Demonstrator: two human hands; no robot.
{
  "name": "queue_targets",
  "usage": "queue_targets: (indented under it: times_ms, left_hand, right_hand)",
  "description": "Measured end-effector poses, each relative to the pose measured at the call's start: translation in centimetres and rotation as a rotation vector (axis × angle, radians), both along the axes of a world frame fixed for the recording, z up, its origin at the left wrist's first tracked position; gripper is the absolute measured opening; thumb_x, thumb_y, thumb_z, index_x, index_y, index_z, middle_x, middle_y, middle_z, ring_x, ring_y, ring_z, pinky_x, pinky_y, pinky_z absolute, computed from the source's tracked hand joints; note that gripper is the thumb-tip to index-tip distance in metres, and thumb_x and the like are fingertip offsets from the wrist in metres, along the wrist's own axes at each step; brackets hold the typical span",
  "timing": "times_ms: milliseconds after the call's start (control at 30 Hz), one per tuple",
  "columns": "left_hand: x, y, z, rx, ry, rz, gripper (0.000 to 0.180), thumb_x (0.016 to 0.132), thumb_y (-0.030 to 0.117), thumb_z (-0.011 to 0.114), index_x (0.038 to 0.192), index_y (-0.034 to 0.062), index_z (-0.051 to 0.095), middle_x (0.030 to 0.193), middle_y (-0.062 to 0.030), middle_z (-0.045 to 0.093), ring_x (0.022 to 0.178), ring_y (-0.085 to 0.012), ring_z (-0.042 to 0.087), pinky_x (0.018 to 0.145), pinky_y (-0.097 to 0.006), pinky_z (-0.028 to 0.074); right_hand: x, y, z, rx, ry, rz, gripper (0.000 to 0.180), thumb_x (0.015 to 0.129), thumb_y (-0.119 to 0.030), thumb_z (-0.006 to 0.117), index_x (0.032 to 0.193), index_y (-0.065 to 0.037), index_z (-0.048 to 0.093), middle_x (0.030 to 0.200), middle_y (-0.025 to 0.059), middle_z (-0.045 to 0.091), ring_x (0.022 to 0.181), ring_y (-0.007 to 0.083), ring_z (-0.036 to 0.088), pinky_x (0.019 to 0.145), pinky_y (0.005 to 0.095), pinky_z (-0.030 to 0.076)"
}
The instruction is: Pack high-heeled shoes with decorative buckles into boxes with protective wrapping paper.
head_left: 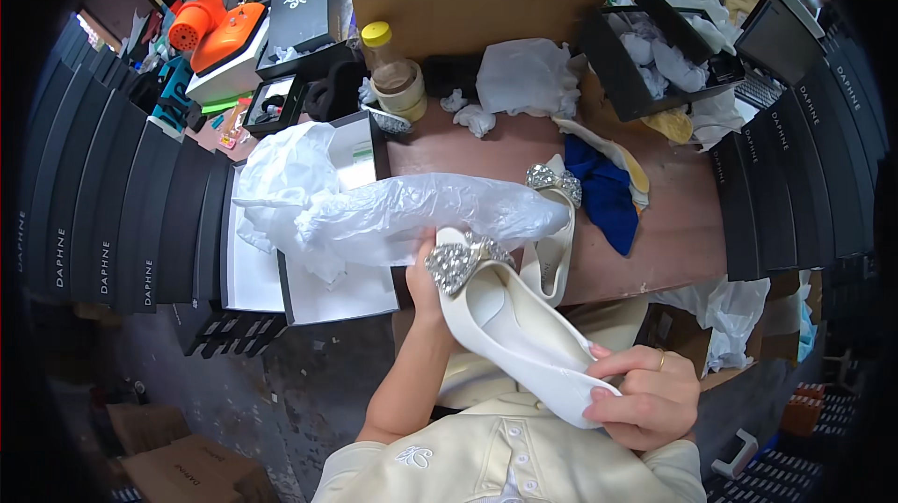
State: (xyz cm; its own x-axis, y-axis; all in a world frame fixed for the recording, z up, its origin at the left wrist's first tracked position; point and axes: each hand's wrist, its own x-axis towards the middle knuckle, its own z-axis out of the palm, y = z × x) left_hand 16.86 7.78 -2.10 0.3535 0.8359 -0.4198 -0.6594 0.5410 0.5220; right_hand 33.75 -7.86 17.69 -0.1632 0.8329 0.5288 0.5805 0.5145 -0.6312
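A cream flat shoe (510, 325) with a sparkling bow (463, 262) on its toe lies slantwise between the two hands, above the person's lap and at the near edge of the brown table (655, 222). The right hand (645, 395) grips the heel end: the thumb lies along the shoe's upper rim, and the other fingers (613, 400) curl closed beneath the back, so the heel is pinched between them. The left hand (426, 283) comes up under the toe end, next to the bow; only its back and wrist show, and whether its fingers are closed on the shoe or on the paper cannot be told. A long wad of white tissue paper (412, 208) stretches across just above that hand and covers its fingertips.

A second cream shoe (557, 241) with the same kind of bow rests on the table right behind the first, partly hidden by the paper. To the left sits an open white shoebox (327, 292), its inside mostly buried in crumpled tissue. A blue cloth (603, 194) lies to the right of the second shoe
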Motion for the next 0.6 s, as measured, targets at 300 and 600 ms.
queue_targets:
  times_ms: [300,600]
  left_hand:
    - [0.6,-3.5,4.1,0.074,0.172,0.098,0.043,0.093,0.016,0.043,0.133,0.0001,0.035,0.124,-0.0144,0.05,0.109,-0.0246,0.055,0.09,-0.037,0.048]
    - [-3.9,-5.9,2.7,0.004,-0.001,-0.117,0.054,0.076,0.019,0.051,0.125,-0.0045,0.044,0.113,-0.0203,0.057,0.097,-0.0286,0.061,0.084,-0.038,0.051]
  right_hand:
    - [-3.1,2.0,-1.4,0.111,-0.131,-0.02,0.018,0.063,0.006,0.068,0.076,-0.005,0.063,0.058,0.0003,0.04,0.067,0.0193,0.06,0.068,0.0345,0.057]
    - [-6.0,2.2,-0.6,-0.002,-0.235,0.329,0.019,0.071,-0.004,0.063,0.089,-0.003,0.066,0.065,0.0016,0.05,0.077,0.0199,0.062,0.073,0.0323,0.056]
